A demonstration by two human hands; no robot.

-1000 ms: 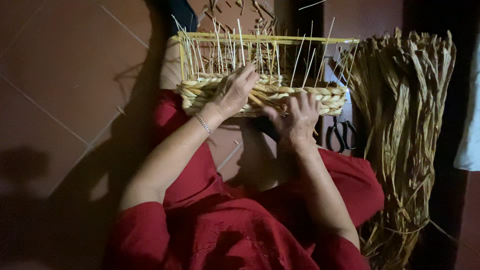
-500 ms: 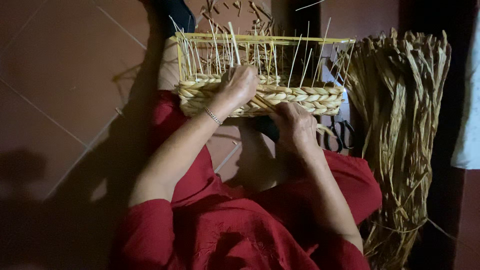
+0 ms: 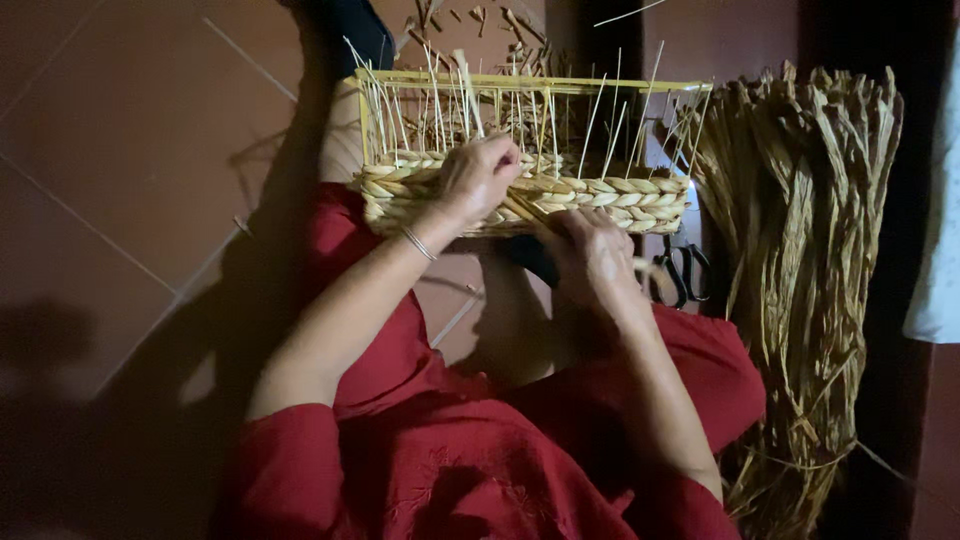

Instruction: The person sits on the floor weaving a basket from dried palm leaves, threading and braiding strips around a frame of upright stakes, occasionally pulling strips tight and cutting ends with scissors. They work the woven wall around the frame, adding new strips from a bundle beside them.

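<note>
Left hand (image 3: 478,178) curled over the basket (image 3: 600,198) rim, fingers pinched on a strand, right hand (image 3: 592,258) just below, fingers pressed together against the weave, straw bundle (image 3: 810,300) beside it

A half-woven basket (image 3: 600,195) with upright stakes (image 3: 440,110) is held on the lap. Its braided wall is gripped by the left hand (image 3: 478,178); the right hand (image 3: 592,258) is pressed just below it. Scissors (image 3: 682,275) and a straw bundle (image 3: 810,290) are seen beside.
</note>
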